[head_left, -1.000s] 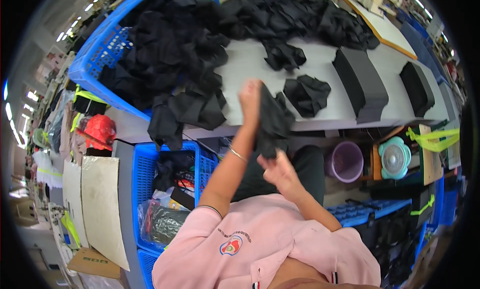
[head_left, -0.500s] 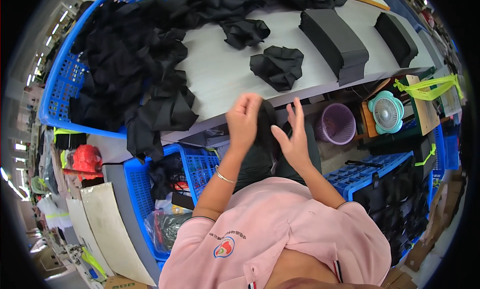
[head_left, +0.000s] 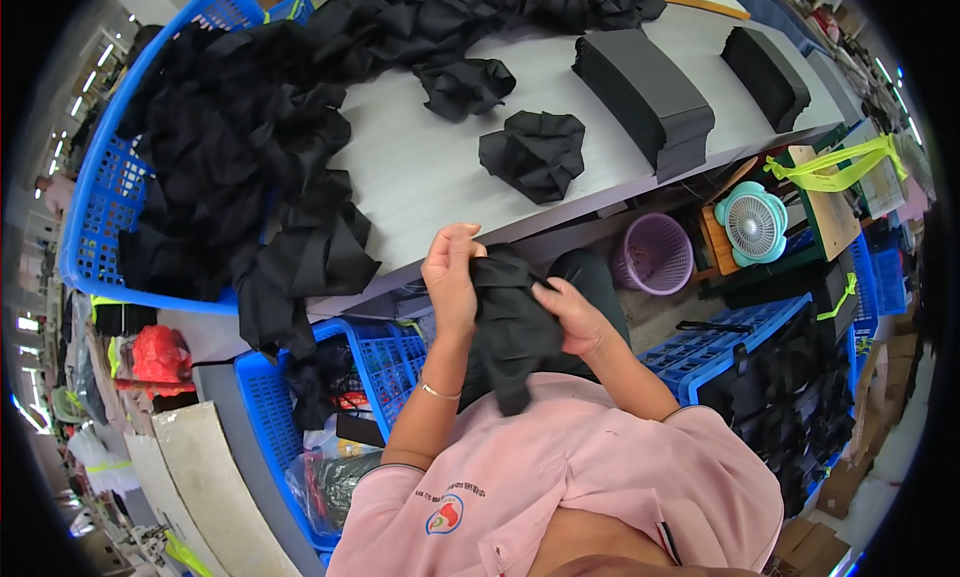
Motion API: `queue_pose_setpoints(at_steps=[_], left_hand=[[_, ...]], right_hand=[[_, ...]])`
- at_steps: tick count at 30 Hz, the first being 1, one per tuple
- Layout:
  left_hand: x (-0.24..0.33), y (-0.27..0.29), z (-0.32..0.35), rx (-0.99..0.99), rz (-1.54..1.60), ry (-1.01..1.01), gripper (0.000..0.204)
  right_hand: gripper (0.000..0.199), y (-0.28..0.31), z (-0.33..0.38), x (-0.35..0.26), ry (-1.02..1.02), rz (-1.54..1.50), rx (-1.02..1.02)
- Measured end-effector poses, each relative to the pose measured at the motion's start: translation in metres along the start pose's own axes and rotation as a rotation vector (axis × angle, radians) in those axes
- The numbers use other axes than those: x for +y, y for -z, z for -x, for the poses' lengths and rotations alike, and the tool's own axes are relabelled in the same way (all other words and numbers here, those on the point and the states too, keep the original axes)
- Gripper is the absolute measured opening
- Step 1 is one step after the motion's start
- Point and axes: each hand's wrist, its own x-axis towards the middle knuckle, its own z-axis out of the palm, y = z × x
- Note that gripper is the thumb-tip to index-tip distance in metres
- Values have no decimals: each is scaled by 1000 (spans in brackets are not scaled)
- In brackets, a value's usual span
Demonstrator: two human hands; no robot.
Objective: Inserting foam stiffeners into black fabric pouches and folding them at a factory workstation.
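Grey worktable (head_left: 420, 177) under black cloth (head_left: 250, 147)

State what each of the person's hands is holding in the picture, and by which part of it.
Both hands hold one black fabric piece. The left hand pinches its upper left edge, the right hand grips its upper right edge, and the rest hangs down.

Pink short-sleeved polo shirt with a small round chest emblem, thin bracelet on the left wrist.
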Motion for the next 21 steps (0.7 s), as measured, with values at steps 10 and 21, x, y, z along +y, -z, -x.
queue_pose_setpoints(at_steps=[10,21], left_hand=[[-44,39,44,-532,728,797,37],[-153,71,87,-660,1960,1268,33]], right_hand=[[31,4,-36,-14,314,633,257],[19,39,-72,76,306,894,124]])
